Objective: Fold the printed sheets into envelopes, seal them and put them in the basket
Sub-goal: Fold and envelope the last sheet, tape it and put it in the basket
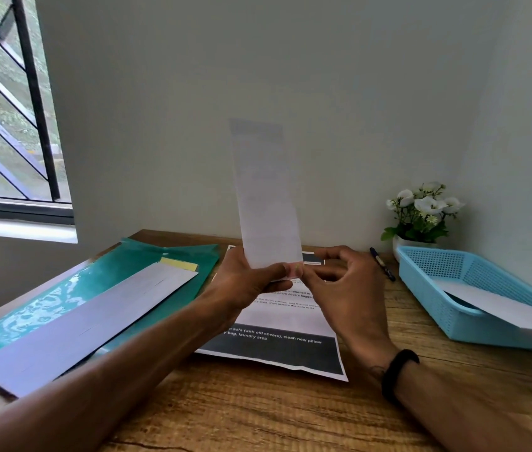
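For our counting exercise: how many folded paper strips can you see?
3: one held upright in both hands, one lying on the green folder at left, one resting across the blue basket. More may be hidden inside.

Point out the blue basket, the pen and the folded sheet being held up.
blue basket [434, 290]: head view, on its perforated front wall.
pen [383, 264]: head view, mid-barrel, on the table.
folded sheet [266, 197]: head view, middle of the upright strip.
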